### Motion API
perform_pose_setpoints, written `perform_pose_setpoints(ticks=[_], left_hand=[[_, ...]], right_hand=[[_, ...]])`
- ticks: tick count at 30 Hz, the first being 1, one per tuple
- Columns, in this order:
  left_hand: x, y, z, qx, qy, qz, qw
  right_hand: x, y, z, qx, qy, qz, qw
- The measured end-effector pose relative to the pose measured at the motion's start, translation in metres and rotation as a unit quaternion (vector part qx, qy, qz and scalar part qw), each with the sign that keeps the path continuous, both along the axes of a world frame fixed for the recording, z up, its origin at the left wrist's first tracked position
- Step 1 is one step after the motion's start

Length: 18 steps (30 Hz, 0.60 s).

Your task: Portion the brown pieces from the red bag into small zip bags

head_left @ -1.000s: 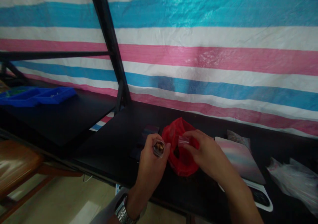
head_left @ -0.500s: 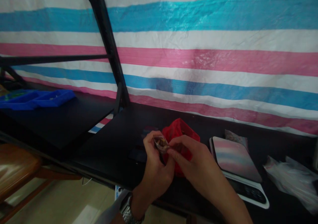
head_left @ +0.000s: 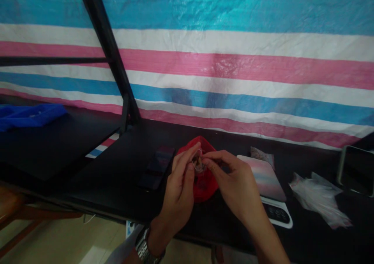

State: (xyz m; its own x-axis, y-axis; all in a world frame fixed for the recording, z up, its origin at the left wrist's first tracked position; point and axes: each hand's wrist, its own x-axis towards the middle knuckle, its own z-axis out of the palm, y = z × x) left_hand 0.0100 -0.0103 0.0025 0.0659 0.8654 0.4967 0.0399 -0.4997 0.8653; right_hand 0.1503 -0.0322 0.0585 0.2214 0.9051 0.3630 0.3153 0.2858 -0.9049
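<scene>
Between my hands is a small clear plastic bag (head_left: 198, 163) with brownish bits inside, its mouth held apart. My left hand (head_left: 179, 178) grips the bag's left side, fingers stretched along it and thumb against the near edge. From the right, my right hand (head_left: 233, 178) pinches the bag's rim between thumb and fingertips. Directly beneath the hands stands a red bag-like container (head_left: 204, 192) on the black table; what it holds is mostly hidden. A digital scale (head_left: 264, 178) with a shiny square plate lies right of my right hand.
Behind the scale lies a filled clear bag (head_left: 261, 155). Flat plastic bags (head_left: 318, 201) are piled on the right, near a dark framed device (head_left: 356, 170). A dark phone-like object (head_left: 157, 166) lies left. A black post (head_left: 108, 45) and blue tray (head_left: 37, 116) stand farther left.
My left fingers have straightened along the small bag, and its mouth now looks rounder. My right hand still pinches the rim. The view has shifted right.
</scene>
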Motion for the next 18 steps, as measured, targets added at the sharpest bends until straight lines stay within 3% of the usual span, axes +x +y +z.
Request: perform_pose_setpoints(ticks=[4,9,14,18], left_hand=[[0.008,-0.002,0.003,-0.049,-0.047,0.018,0.998],[0.014,-0.002,0.006,-0.017,-0.056,0.095,0.994],[0.006,0.005,0.004,-0.004,0.068,0.212,0.975],[0.002,0.008,-0.008,-0.045,0.243,0.22,0.944]], right_hand=[[0.016,-0.002,0.002,-0.01,0.032,-0.016,0.999],[0.087,-0.017,0.01,-0.015,0.014,-0.103,0.994],[0.156,-0.03,-0.01,-0.106,-0.085,-0.196,0.971],[0.178,-0.027,-0.034,-0.13,-0.162,-0.251,0.946]])
